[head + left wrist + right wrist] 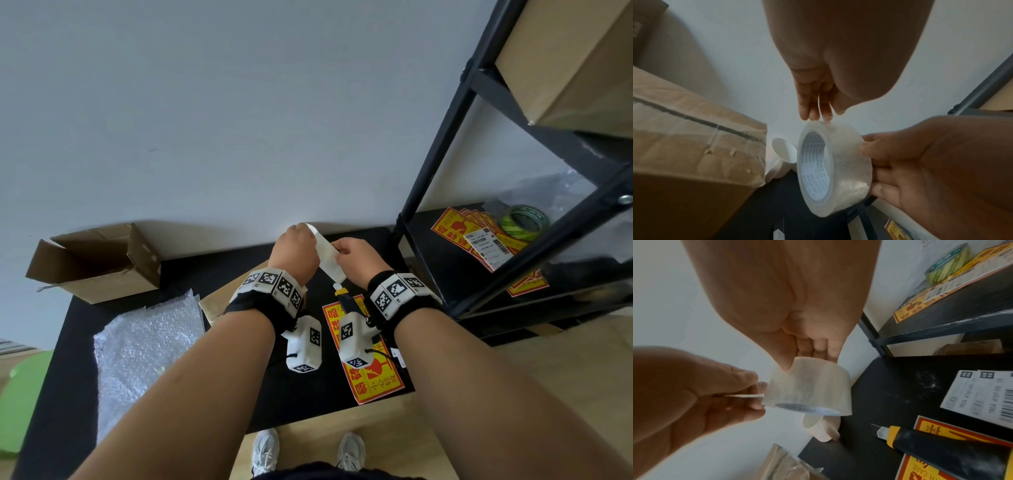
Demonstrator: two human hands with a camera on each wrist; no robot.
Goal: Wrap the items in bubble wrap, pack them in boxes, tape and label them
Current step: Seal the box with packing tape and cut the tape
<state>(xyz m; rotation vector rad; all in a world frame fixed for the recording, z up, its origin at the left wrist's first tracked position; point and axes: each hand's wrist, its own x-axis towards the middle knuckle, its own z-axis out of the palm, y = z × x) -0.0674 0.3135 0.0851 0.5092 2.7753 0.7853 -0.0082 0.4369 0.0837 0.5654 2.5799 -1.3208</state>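
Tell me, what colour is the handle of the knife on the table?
The knife handle is black with a yellow band near the blade, clearest in the right wrist view.

The roll of clear tape (327, 255) is mostly hiding between the left hand (297, 251) and the right hand (356, 260) in the head view, so its round hole is not showing there. The knife (345, 297) is peeking out at 6 o'clock from the tape, with its handle hiding under the wrist cameras. The taped box (694, 146) is running off the left wrist picture at 9 o'clock. The words on the red and yellow stickers (368, 373) are looking too small to read. The green tape roll (525, 219) at 2 o'clock is sitting partly behind a black shelf bar (534, 250).
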